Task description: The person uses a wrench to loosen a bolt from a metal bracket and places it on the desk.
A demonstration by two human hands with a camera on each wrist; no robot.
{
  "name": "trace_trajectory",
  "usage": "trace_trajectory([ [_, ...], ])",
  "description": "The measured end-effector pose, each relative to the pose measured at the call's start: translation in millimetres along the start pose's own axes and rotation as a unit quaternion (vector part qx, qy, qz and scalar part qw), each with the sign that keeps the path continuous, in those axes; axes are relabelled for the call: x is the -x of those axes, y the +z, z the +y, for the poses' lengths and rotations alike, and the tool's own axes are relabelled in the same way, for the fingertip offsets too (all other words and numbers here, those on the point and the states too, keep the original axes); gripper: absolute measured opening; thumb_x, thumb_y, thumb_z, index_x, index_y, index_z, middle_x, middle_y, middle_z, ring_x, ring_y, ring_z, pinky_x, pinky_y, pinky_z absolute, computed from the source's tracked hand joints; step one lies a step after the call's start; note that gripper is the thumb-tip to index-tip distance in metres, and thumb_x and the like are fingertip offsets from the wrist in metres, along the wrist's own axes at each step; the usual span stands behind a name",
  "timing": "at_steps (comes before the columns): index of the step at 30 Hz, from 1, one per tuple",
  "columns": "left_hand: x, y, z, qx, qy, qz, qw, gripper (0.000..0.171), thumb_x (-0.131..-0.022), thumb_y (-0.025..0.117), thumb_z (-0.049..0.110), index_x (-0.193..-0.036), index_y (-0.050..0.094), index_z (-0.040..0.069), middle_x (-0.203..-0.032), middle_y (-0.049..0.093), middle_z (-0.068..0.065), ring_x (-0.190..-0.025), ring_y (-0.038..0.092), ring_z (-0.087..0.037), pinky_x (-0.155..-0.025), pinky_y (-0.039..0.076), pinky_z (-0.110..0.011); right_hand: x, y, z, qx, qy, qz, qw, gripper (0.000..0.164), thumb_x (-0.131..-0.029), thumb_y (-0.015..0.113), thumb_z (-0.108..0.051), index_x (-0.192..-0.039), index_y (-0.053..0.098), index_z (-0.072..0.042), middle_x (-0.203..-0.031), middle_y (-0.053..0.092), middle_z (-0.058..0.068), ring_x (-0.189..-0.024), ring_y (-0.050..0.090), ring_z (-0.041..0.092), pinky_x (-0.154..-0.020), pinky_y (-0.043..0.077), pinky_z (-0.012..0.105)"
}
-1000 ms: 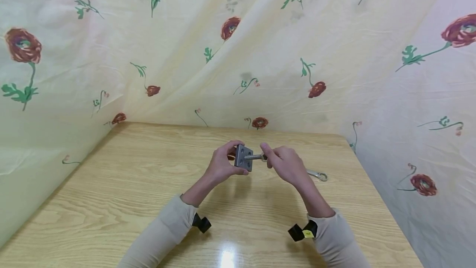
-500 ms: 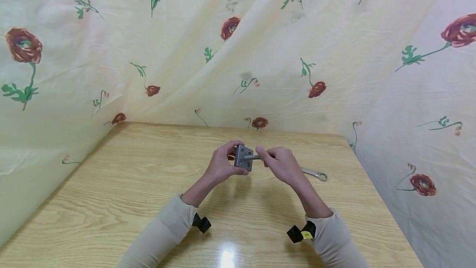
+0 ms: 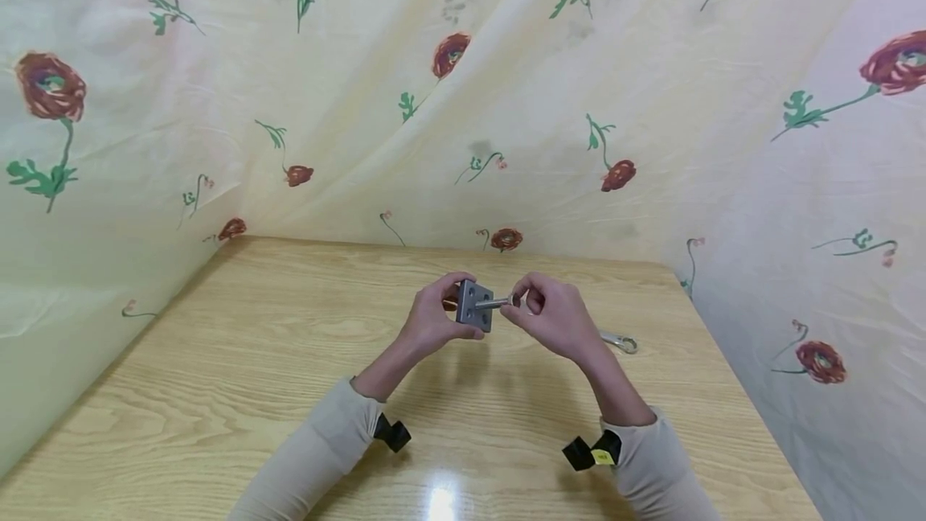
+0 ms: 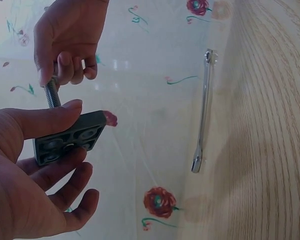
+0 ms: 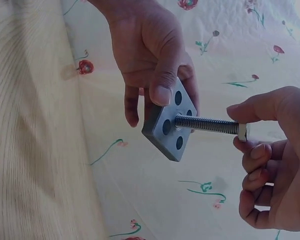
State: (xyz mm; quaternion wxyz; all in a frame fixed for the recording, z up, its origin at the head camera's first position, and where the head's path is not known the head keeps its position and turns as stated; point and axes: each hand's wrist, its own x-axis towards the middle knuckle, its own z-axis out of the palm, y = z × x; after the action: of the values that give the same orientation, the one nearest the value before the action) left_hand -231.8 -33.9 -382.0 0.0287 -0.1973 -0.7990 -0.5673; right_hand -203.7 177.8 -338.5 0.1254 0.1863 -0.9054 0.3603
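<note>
My left hand (image 3: 428, 322) grips a square grey metal plate (image 5: 162, 125) by its edges, above the table. Four-cornered and thick, the plate has round holes near its corners. From its middle a threaded bolt (image 5: 207, 123) sticks out toward my right hand (image 3: 553, 316). The thumb and index finger of that hand pinch the bolt at its hex head (image 5: 244, 131), while the other fingers curl beside it. In the left wrist view, the plate's other face (image 4: 70, 142) shows round recesses, and the right hand covers the bolt's head there.
A chrome combination wrench (image 4: 204, 110) lies on the wooden table (image 3: 217, 392), to the right of the hands and partly hidden by the right hand in the head view. Floral cloth (image 3: 347, 103) hangs behind the table and along its sides.
My right thumb and fingers have shifted around the bolt's head, moving inward over it and then back to a pinch. The left hand and plate keep their place.
</note>
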Motion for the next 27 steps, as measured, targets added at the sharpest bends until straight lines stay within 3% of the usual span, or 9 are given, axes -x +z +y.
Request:
trace_trajectory([
  [10, -0.2, 0.9, 0.2, -0.002, 0.001, 0.001, 1.0, 0.075, -0.064, 0.091, 0.0, -0.131, 0.06, 0.013, -0.111, 0.074, -0.015, -0.094, 0.064, -0.024, -0.092, 0.052, -0.056, -1.9, 3.6, -0.2, -0.008, -0.055, 0.029, 0.998, 0.019, -0.075, 0.067, 0.003, -0.09, 0.07, -0.009, -0.059, 0.037, -0.007, -0.053, 0.031, 0.002, -0.056, 0.031, 0.022],
  [18, -0.4, 0.8, -0.8, -0.003, 0.002, 0.0, 1.0, 0.075, -0.064, 0.091, -0.001, -0.131, 0.06, 0.011, -0.111, 0.073, -0.016, -0.095, 0.064, -0.026, -0.094, 0.051, -0.057, -1.0, 7.3, -0.9, -0.002, -0.097, 0.035, 0.995, 0.025, -0.077, 0.06, 0.014, -0.085, 0.072, -0.007, -0.059, 0.035, -0.009, -0.055, 0.029, 0.001, -0.058, 0.032, 0.021],
  [23, 0.2, 0.9, -0.1, -0.007, 0.0, 0.001, 1.0, 0.075, -0.064, 0.091, -0.002, -0.131, 0.06, 0.012, -0.112, 0.073, -0.017, -0.095, 0.065, -0.027, -0.093, 0.053, -0.056, 0.9, 4.6, 0.0, -0.009, -0.112, 0.041, 0.993, 0.02, -0.078, 0.072, 0.004, -0.096, 0.069, -0.006, -0.06, 0.033, -0.009, -0.054, 0.028, 0.0, -0.057, 0.031, 0.021],
  [25, 0.4, 0.8, 0.5, -0.01, -0.002, 0.002, 0.9999, 0.076, -0.064, 0.091, -0.001, -0.131, 0.06, 0.012, -0.112, 0.073, -0.016, -0.095, 0.065, -0.027, -0.093, 0.053, -0.056, 0.8, 3.3, 0.3, -0.011, -0.082, 0.053, 0.995, 0.016, -0.083, 0.076, -0.008, -0.096, 0.067, -0.007, -0.06, 0.034, -0.007, -0.053, 0.03, 0.003, -0.055, 0.03, 0.022],
  [27, 0.5, 0.8, 1.0, -0.012, -0.005, 0.003, 0.9999, 0.076, -0.064, 0.091, -0.001, -0.132, 0.06, 0.013, -0.111, 0.073, -0.016, -0.095, 0.065, -0.026, -0.092, 0.053, -0.055, 0.1, 2.0, 0.1, 0.0, -0.026, 0.056, 0.998, 0.018, -0.09, 0.073, -0.025, -0.091, 0.066, -0.008, -0.06, 0.038, -0.005, -0.053, 0.033, 0.007, -0.054, 0.03, 0.024],
])
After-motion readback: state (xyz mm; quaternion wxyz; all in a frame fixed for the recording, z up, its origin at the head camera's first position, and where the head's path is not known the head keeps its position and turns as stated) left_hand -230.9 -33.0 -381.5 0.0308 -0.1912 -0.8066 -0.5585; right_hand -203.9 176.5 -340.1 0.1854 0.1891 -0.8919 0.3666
